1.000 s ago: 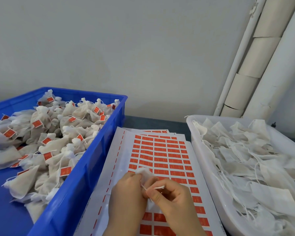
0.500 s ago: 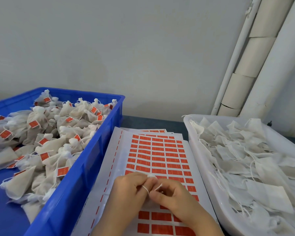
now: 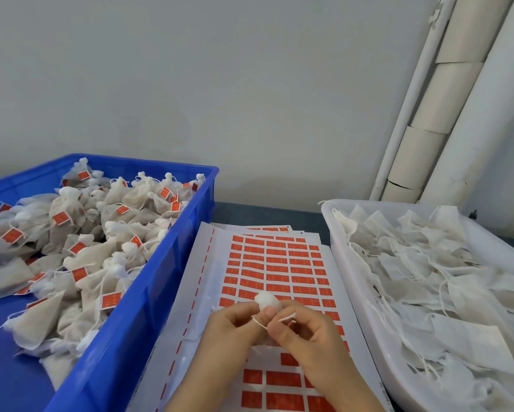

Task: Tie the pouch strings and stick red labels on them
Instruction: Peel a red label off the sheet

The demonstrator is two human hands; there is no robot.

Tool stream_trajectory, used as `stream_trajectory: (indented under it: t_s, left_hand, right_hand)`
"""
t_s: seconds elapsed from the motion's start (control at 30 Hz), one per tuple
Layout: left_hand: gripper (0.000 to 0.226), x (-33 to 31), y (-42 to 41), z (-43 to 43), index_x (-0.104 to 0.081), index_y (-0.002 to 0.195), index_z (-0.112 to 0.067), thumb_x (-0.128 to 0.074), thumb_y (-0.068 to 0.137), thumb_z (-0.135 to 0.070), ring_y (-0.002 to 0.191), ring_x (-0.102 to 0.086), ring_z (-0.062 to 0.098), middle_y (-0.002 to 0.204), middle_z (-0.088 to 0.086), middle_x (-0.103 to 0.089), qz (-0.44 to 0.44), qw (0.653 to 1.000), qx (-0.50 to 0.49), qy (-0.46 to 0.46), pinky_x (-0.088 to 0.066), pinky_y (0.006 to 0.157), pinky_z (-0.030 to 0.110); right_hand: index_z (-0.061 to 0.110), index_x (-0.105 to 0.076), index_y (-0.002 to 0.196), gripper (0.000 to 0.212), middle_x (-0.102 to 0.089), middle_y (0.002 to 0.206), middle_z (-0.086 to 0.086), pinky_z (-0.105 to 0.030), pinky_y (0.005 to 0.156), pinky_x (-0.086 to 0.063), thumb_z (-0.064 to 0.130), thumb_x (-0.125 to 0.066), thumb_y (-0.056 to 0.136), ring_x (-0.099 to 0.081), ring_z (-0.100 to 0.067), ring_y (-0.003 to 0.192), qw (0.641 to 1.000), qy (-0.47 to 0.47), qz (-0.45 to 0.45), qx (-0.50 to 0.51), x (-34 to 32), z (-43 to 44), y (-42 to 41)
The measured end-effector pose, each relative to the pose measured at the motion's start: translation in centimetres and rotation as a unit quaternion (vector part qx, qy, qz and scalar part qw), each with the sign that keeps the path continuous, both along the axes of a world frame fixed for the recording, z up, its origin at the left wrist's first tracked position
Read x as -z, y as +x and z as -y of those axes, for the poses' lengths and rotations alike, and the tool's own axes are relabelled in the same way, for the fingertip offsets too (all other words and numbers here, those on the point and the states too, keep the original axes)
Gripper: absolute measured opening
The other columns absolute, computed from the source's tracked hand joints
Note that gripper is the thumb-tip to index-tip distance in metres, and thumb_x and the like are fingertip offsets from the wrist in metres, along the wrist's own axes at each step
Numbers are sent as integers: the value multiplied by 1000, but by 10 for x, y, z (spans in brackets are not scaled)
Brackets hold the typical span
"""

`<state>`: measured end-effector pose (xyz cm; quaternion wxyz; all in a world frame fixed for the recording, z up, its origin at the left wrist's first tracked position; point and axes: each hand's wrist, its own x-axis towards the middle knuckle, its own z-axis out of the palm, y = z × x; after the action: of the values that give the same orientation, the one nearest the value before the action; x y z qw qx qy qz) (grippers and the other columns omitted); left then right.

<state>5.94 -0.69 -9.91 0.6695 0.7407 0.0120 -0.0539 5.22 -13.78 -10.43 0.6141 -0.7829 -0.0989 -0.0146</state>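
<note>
Pinching pouch string (image 3: 259,322), red labels (image 3: 275,264) unreadable

You have two bins: one blue crate (image 3: 148,307) and one white tray (image 3: 334,230). Your left hand (image 3: 232,328) and right hand (image 3: 306,334) hold one pouch (image 3: 264,301). The binned pouches (image 3: 80,233) and red labels (image 3: 279,269) are too many to count.

my white pouch (image 3: 268,301), white string (image 3: 260,323); red labels (image 3: 275,264) gridded on white sheet; blue crate (image 3: 148,281), white tray (image 3: 368,307).
</note>
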Motion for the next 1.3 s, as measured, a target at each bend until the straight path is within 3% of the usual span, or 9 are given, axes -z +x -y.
stream_trajectory:
  t_s: [0.13, 0.3, 0.4, 0.5, 0.63, 0.83, 1.07, 1.17, 1.3]
  left_hand:
    - [11, -1, -2, -2, -76, 76, -32, -68, 69, -34, 87, -67, 17, 83, -6, -73, -26, 994, -4, -106, -54, 82, 36]
    - [28, -4, -1, -1, -67, 71, -22, -61, 82, 3, 82, -62, 19, 78, 0, -67, -36, 997, -22, -66, -51, 77, 29]
    - [17, -7, -6, 0, -65, 83, -27, -74, 74, -16, 80, -66, 17, 74, -10, -69, 1, 999, 26, -28, -52, 68, 21]
    - [33, -8, -10, -3, -65, 87, -30, -75, 56, -38, 77, -67, 8, 76, -15, -69, 28, 998, 53, -17, -50, 58, 13]
    - [36, -11, -12, -8, -71, 87, -26, -74, 52, -36, 80, -69, 15, 83, -3, -72, 23, 988, 119, -92, -52, 68, 20]
    - [48, -8, -10, -10, -64, 100, -26, -68, 56, -44, 87, -67, 13, 90, -9, -71, 9, 984, 160, -83, -51, 74, 23]
    - [37, -6, -10, -3, -64, 91, -26, -64, 60, -45, 77, -66, 4, 79, -13, -69, 35, 991, 116, -49, -51, 65, 14]
    - [39, -5, -9, 0, -68, 81, -23, -71, 49, -45, 72, -65, 9, 76, -6, -69, 65, 994, 57, -71, -53, 63, 18]
    - [32, -6, -11, 4, -69, 78, -17, -71, 52, -36, 71, -65, 10, 73, -5, -69, 98, 990, 3, -106, -51, 58, 16]
  right_hand:
    - [32, -68, 80, 27, -66, 83, 20, -10, 66, -51, 51, -59, 64, -60, 2, 86, 999, 17, 6, 28, -3, -1, -2]
    - [26, -65, 77, 14, -66, 75, 18, -14, 65, -52, 39, -59, 75, -63, -3, 76, 998, 34, 18, 56, -4, 1, -1]
    - [30, -65, 73, 10, -67, 76, 18, -16, 64, -53, 24, -64, 82, -64, -1, 78, 998, 42, 14, 53, -5, 1, -2]
    - [35, -71, 65, 20, -68, 79, 17, -15, 64, -54, 19, -70, 77, -64, -2, 82, 996, 67, 21, 61, -6, 1, -4]
    - [46, -71, 69, 14, -70, 84, 23, -11, 61, -51, 38, -66, 59, -65, 1, 85, 994, 97, 22, 53, -12, -2, -9]
    - [52, -69, 70, 21, -69, 85, 26, -15, 68, -54, 32, -70, 68, -65, -1, 85, 993, 27, 84, 73, -11, -3, -12]
    - [30, -65, 64, 28, -69, 78, 18, -15, 63, -53, 5, -74, 73, -64, -5, 79, 982, 22, 134, 128, -8, -3, -13]
    - [18, -60, 69, 17, -67, 78, 16, -16, 63, -53, 7, -69, 78, -64, -5, 76, 987, 56, 92, 121, -9, -5, -12]
    - [14, -56, 77, 11, -68, 77, 7, -33, 73, -58, 22, -63, 80, -67, -14, 78, 992, 89, 8, 84, -10, -7, -11]
